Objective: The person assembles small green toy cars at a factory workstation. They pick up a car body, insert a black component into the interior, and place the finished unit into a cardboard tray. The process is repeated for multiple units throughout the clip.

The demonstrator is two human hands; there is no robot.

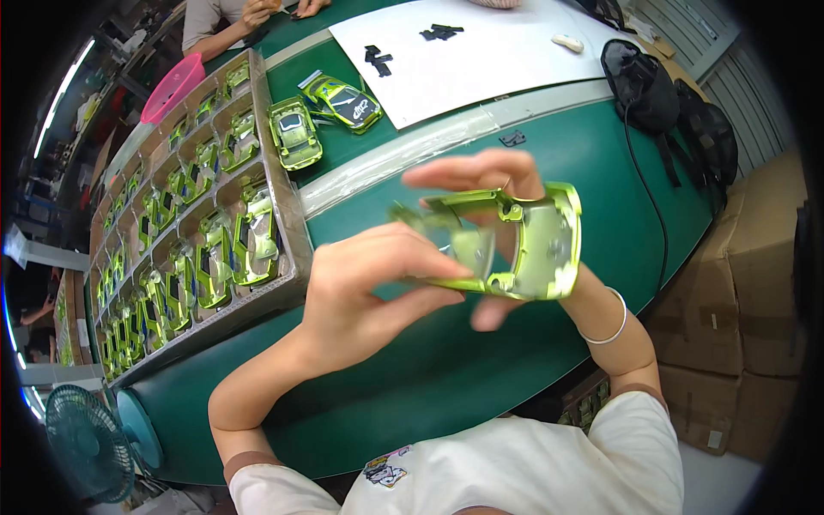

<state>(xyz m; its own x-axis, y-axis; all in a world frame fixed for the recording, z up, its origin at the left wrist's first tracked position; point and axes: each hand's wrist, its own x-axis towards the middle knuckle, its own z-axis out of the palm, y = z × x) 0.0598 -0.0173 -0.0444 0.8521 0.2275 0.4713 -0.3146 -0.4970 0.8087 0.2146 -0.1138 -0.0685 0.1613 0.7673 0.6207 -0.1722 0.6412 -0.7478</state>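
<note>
1. We hold a translucent lime-green plastic car-body shell (558, 245) above the table, in front of the torso.
2. Left hand (356, 279): thumb and forefinger are pinched on the shell's lower near edge.
3. Right hand (493, 172): fingers curve above the shell and the thumb extends below it — the palm is hidden, and we cannot tell whether it grips.
4. Beneath the hands we find a dark-green tabletop (395, 403).
5. Beyond, to the left, a lime-green car shell with a clear window (294, 135) lies beside a lime-green car body with a black hood (354, 107).
6. Further left, we note a grey-brown partitioned tray (290, 193) — its compartments contain more green shells.
7. At the far side, small black parts (442, 33) rest on a flat white sheet (489, 73).
</note>
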